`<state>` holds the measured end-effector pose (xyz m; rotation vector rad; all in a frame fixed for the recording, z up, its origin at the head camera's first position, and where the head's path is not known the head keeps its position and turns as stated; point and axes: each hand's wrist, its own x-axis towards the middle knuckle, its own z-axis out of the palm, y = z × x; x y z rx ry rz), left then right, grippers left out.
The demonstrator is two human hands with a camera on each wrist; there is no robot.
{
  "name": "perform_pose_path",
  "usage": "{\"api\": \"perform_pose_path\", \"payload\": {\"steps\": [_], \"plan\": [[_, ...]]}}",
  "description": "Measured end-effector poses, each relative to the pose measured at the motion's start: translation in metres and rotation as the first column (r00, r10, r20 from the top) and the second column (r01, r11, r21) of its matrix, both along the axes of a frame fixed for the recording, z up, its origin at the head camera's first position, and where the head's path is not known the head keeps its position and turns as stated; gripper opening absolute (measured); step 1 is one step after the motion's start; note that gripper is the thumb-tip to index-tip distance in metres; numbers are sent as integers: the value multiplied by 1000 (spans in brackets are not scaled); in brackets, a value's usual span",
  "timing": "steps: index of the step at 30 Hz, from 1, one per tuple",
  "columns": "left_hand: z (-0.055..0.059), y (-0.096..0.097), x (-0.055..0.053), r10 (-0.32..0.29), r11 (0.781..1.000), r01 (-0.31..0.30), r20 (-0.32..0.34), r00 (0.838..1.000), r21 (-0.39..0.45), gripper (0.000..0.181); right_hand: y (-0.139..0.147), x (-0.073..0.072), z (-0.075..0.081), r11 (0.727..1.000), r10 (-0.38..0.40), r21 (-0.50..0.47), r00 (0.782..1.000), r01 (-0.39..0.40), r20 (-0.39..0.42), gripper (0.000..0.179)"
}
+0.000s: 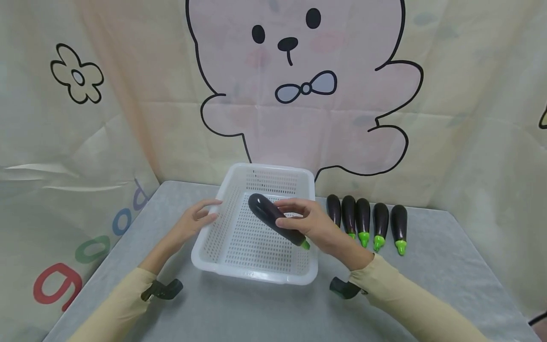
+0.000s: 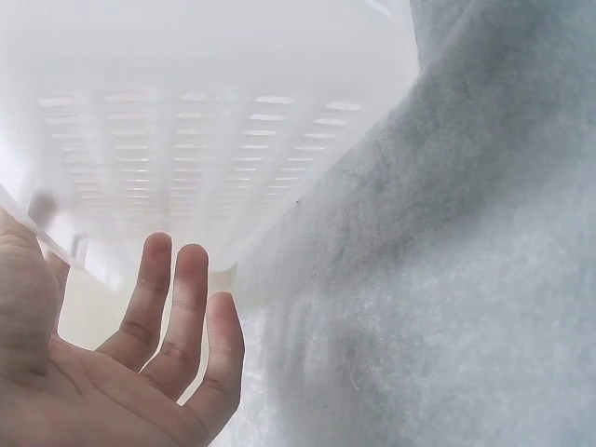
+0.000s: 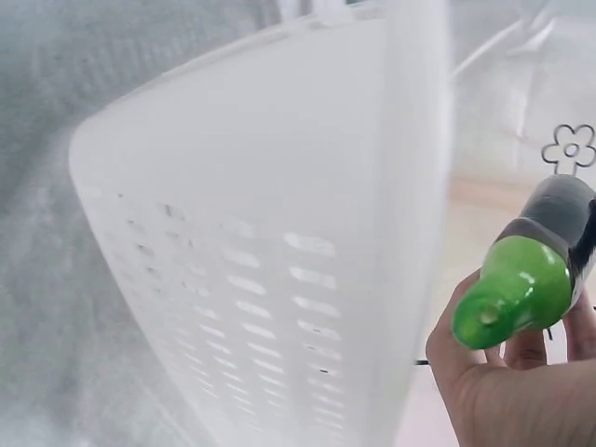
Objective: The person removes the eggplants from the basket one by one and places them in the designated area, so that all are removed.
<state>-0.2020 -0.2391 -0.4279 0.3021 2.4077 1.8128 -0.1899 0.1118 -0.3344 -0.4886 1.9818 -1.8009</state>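
Observation:
A dark purple eggplant [image 1: 273, 217] with a green stem end [image 3: 517, 293] is in my right hand [image 1: 322, 230], held between thumb and fingers over the right part of a white perforated plastic basket [image 1: 256, 274]. The eggplant slants, its stem end toward me and to the right. My left hand [image 1: 192, 225] is at the basket's left rim, thumb and index fingertips right on it. In the left wrist view the other fingers [image 2: 177, 317] of that hand extend loosely outside the basket wall [image 2: 214, 65].
Several more eggplants [image 1: 381, 221] lie in a row to the basket's right, stem ends toward me. A grey cloth [image 1: 256, 313] covers the table. Behind the table hangs a printed curtain [image 1: 290, 123] with a bear drawing.

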Motion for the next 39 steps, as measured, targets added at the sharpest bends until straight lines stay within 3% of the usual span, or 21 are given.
{"api": "perform_pose_path", "payload": {"steps": [12, 21, 39], "plan": [[0, -1, 0, 5, 1000, -5, -4, 1000, -1, 49, 23, 4, 12, 996, -72, -62, 996, 69, -48, 48], [-2, -2, 0, 0, 1000, 0, -10, 1000, 0, 50, 46, 7, 12, 991, -135, -29, 985, 132, -107, 48], [1, 2, 1, 8, 1000, -8, -1, 1000, -8, 49, 98, 14, 2, 962, -263, 40, 954, 271, -146, 48]]}}
